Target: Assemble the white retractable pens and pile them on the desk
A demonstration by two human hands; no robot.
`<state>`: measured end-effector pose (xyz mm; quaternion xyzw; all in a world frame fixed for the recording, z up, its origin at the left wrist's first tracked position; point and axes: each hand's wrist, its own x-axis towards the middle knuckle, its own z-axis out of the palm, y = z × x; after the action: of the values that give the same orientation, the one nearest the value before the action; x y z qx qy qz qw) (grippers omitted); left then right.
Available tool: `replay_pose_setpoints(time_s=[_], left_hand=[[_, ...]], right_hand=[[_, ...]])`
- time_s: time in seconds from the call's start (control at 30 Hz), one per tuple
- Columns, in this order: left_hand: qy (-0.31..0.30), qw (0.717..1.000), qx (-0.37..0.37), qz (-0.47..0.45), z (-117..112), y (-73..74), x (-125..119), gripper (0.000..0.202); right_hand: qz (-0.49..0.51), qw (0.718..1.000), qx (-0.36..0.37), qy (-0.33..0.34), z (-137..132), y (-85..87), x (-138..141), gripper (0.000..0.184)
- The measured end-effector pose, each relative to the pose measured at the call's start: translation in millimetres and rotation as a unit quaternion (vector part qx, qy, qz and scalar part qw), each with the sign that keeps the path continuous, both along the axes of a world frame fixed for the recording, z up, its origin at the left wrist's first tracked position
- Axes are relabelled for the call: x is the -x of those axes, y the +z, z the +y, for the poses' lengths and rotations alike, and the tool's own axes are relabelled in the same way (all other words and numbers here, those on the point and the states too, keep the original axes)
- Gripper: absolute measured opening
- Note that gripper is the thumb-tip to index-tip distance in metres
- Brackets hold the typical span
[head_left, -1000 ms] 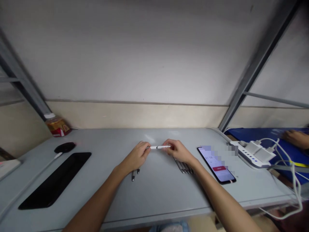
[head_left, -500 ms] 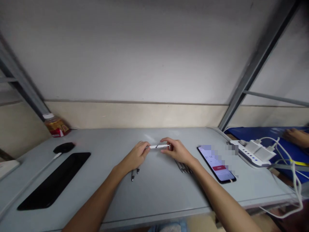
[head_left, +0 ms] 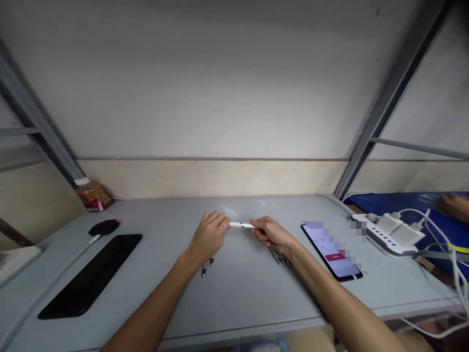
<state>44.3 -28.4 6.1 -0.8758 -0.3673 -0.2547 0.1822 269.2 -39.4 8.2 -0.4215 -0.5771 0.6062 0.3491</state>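
Slim white plastic pen (head_left: 242,225) lies left-to-right, your left hand (head_left: 209,236) pinching one end, right hand (head_left: 271,233) pinching the other.

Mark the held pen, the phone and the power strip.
held pen (head_left: 241,225): head view, middle of the white barrel.
phone (head_left: 331,252): head view, lit screen.
power strip (head_left: 374,236): head view, bare front of its body.

White pen (head_left: 242,225); pale grey table (head_left: 242,293); black pad (head_left: 91,274) lower left; red-labelled bottle (head_left: 93,195); white power strip (head_left: 388,234) right; blue surface (head_left: 403,203) behind it.
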Motion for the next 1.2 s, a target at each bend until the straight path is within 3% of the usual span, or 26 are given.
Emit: replay_pose_setpoints(time_s=[0.1,0.27,0.43,0.6,0.7,0.83,0.97,1.2], left_hand=[[0.029,0.999,-0.016,0.019,-3.8,2.0,-3.9,0.029],[0.032,0.997,0.066,-0.020,-8.6,2.8,-8.1,0.028],[0.023,0.988,0.113,-0.105,-1.7,-4.0,-1.2,0.029],[0.068,0.967,0.151,-0.192,7.7,-11.5,8.0,0.026],[0.080,0.959,0.135,-0.237,9.1,-12.4,9.3,0.025],[0.082,0.957,0.126,-0.247,9.0,-11.8,8.5,0.024],[0.082,0.954,0.153,-0.246,9.8,-12.2,8.7,0.024],[0.092,0.975,0.163,-0.115,7.4,-12.1,8.3,0.022]], right_hand=[[0.055,0.996,0.051,-0.038,-1.4,2.5,2.0,0.035],[0.150,0.981,0.026,-0.121,0.8,5.1,6.2,0.026],[0.332,0.918,-0.004,-0.216,13.9,4.1,-7.2,0.025],[0.438,0.880,0.012,-0.184,19.5,4.8,-26.9,0.029],[0.433,0.884,-0.003,-0.177,17.8,5.8,-27.5,0.040],[0.411,0.897,0.002,-0.160,15.2,6.2,-22.0,0.034],[0.408,0.899,-0.004,-0.158,13.8,5.6,-19.0,0.040],[0.386,0.910,-0.003,-0.149,11.9,6.4,-16.6,0.038]])
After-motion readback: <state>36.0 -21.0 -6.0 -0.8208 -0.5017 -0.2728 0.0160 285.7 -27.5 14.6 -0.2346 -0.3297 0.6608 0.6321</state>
